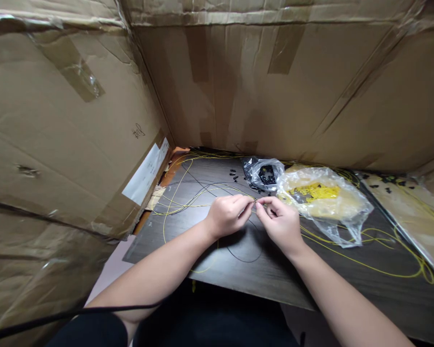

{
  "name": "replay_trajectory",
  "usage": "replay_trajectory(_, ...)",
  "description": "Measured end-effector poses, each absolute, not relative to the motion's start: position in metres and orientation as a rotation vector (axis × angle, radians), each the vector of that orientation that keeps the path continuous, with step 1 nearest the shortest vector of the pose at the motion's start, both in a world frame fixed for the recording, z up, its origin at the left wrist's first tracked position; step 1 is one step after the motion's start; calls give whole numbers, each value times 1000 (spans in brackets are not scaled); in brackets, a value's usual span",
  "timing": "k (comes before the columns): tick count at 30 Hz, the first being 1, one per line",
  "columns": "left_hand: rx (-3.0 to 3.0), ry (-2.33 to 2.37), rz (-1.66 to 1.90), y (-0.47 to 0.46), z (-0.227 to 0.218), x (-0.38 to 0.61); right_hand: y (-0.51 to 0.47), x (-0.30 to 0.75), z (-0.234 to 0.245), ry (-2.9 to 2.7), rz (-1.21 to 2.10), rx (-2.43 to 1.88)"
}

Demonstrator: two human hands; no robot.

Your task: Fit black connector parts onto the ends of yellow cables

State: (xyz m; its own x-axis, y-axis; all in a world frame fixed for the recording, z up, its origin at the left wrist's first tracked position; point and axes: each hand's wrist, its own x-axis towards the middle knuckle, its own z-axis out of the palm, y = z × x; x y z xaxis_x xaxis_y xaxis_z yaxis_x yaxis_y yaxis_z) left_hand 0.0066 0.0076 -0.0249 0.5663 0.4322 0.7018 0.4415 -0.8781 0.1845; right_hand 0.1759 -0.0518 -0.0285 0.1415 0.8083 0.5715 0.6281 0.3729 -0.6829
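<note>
Both my hands meet over the dark wood-grain tabletop, fingertips pinched close together. My left hand is closed, thumb against the fingers, on thin cord. My right hand pinches at the same spot, its thumb and index finger almost touching the left fingertips. Anything small between the fingertips cannot be made out. Several strands of thin yellow cord lie in loose loops left of my hands, and more yellow strands run out to the right. A thin black cord curves on the table below my hands.
Behind my right hand lies a clear plastic bag with small yellow pieces. A smaller bag holds black pieces; loose black pieces lie beside it. Cardboard walls enclose the table's back and left. A dark cable crosses my left arm.
</note>
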Motion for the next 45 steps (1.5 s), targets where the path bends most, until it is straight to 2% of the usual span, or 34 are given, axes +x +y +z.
replay_trajectory(18,-2640,-729,-1215,6,-29,9,-55,177,-31,-1838,-342,-1372)
replay_trajectory(33,-2667,-725,-1248,9,-32,6,-56,177,-31,-1934,-499,-1261)
replay_trajectory(45,-2672,-686,-1286,10,-28,4,-57,180,-29,-1916,-488,-1271)
